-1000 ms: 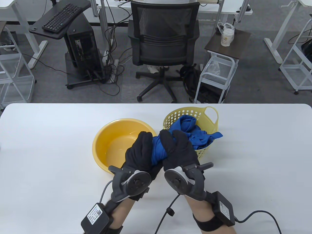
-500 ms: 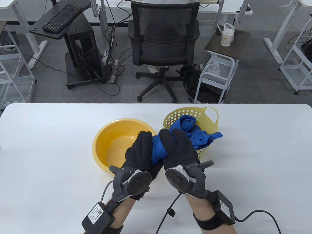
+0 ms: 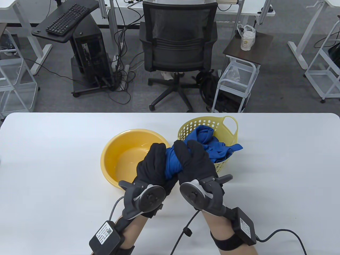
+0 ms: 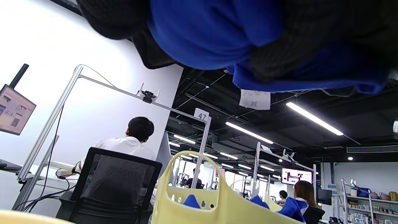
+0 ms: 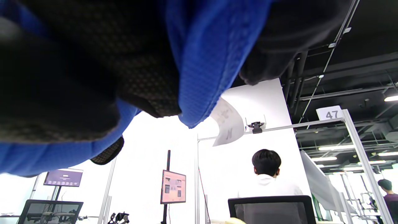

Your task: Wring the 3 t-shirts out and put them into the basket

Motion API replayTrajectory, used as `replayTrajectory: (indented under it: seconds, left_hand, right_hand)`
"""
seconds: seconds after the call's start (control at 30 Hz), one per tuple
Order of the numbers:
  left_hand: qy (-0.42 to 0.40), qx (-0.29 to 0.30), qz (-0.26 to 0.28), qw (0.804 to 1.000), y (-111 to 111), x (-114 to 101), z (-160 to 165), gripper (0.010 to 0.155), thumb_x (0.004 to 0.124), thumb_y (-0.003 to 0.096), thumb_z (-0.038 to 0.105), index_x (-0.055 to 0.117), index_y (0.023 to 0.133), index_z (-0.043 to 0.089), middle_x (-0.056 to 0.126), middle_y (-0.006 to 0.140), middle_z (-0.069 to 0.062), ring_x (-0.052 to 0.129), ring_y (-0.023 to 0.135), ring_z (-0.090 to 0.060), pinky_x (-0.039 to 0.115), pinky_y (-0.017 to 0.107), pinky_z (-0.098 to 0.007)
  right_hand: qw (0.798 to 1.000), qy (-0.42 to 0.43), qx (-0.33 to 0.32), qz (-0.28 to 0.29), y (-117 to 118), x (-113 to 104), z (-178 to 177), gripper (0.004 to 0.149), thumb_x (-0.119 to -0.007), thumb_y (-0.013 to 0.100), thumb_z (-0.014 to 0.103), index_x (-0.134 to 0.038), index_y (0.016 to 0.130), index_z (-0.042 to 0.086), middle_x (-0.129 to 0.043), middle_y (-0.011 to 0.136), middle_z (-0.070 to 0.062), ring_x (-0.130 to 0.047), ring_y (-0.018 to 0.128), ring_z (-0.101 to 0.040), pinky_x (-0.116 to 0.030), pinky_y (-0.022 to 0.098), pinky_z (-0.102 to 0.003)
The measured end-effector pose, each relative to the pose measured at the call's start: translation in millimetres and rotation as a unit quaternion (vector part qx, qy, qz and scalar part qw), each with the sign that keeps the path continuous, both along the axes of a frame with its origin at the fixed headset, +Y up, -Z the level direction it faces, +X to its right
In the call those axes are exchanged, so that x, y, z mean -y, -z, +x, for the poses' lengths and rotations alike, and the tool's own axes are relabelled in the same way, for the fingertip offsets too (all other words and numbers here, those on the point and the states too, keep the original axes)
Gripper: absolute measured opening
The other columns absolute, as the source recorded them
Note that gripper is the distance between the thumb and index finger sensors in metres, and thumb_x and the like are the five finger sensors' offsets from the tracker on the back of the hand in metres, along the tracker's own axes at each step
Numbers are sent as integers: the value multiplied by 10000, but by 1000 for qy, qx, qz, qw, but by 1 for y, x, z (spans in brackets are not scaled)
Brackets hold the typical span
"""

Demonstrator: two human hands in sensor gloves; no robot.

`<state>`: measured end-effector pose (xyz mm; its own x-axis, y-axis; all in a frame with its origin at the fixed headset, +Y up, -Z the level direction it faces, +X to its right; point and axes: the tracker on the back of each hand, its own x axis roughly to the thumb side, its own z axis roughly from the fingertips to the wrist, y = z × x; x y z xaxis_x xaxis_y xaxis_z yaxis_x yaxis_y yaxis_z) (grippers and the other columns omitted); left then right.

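A twisted blue t-shirt [image 3: 172, 163] is held above the table between both gloved hands, over the gap between the basin and the basket. My left hand [image 3: 152, 163] grips its left side and my right hand [image 3: 192, 159] curls round its right side. Close up, the wrist views show the same blue t-shirt [image 4: 211, 34] [image 5: 205, 59] wrapped by black glove fingers, its white size tag hanging down. More blue t-shirts [image 3: 212, 144] lie heaped in the pale yellow perforated basket [image 3: 209, 123], one draping over its right rim.
A yellow round basin [image 3: 117, 152] sits left of the basket, a little water in its bottom. The white table [image 3: 53, 172] spreads wide on both sides. Beyond its far edge stand an office chair [image 3: 178, 45] and a small white cart [image 3: 239, 77].
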<state>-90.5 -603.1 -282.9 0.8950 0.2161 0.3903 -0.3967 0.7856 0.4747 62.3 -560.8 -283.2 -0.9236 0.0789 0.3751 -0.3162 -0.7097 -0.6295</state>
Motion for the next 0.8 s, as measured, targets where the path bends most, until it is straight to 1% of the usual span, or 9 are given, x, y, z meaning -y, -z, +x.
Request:
replayTrajectory:
  seconds: [0.23,0.33,0.4,0.5,0.53,0.57,0.63,0.7,0.8]
  left_hand:
    - [0,3,-7,1000,5,3,-2,1147,940,509,558,32,1131,235,406,1199,-174,823,980,-352,757,615,-540]
    - [-30,58,-60,996,14,2,-10,1159,953,478,595,72,1144,245,447,1200,-163,859,964,-336,783,611,-526]
    - [-87,141,-123,978,19,-1,-20,1172,936,476,646,61,1150,256,413,1221,-171,837,979,-357,761,642,-541]
    - [-199,212,-139,947,18,-7,-31,1058,737,521,780,62,1169,285,354,1254,-188,758,1030,-425,680,726,-571]
    - [-237,224,-138,935,16,-10,-35,1001,704,539,763,78,1171,305,341,1258,-184,706,1061,-429,640,757,-575]
    - [-249,223,-134,933,15,-13,-37,949,718,557,722,111,1168,323,331,1259,-179,691,1073,-410,623,770,-571]
    - [-213,196,-121,949,13,-16,-41,916,682,579,717,109,1174,321,325,1259,-187,717,1058,-391,645,755,-566]
    - [-170,154,-101,968,12,-18,-44,907,670,580,723,109,1175,329,315,1265,-174,710,1061,-391,641,758,-570]
    - [-138,120,-89,979,13,-17,-46,898,660,580,728,115,1176,335,309,1270,-164,701,1072,-384,634,763,-576]
  right_hand:
    - [1000,-6,1,-8,4,1,0,867,-1076,419,212,-511,1077,233,-661,959,-266,-914,416,-461,-879,208,-355]
    - [999,-8,-12,-38,9,0,7,871,-1079,412,236,-520,1079,243,-672,966,-254,-921,420,-455,-883,215,-351]
    - [997,25,-48,-62,15,-4,22,870,-1081,411,267,-526,1080,262,-679,981,-234,-929,435,-450,-883,235,-349]
    - [983,125,-98,-92,27,-5,48,863,-1073,426,294,-527,1092,253,-677,1003,-251,-939,455,-471,-887,262,-378]
    - [976,165,-98,-102,31,-6,59,852,-1061,444,293,-518,1099,246,-660,1012,-272,-932,462,-484,-883,269,-391]
    - [971,205,-76,-100,34,-5,74,851,-1042,463,307,-493,1112,244,-646,1018,-293,-930,461,-488,-881,272,-395]
    - [957,266,-46,-106,40,-3,97,859,-997,514,317,-421,1141,201,-591,1038,-328,-906,474,-511,-865,287,-417]
    - [945,305,20,-119,45,1,120,879,-959,553,310,-332,1156,179,-509,1071,-356,-879,533,-548,-852,332,-455]
    - [945,271,110,-144,56,11,138,890,-895,606,271,-207,1162,169,-292,1125,-390,-733,733,-670,-764,503,-590]
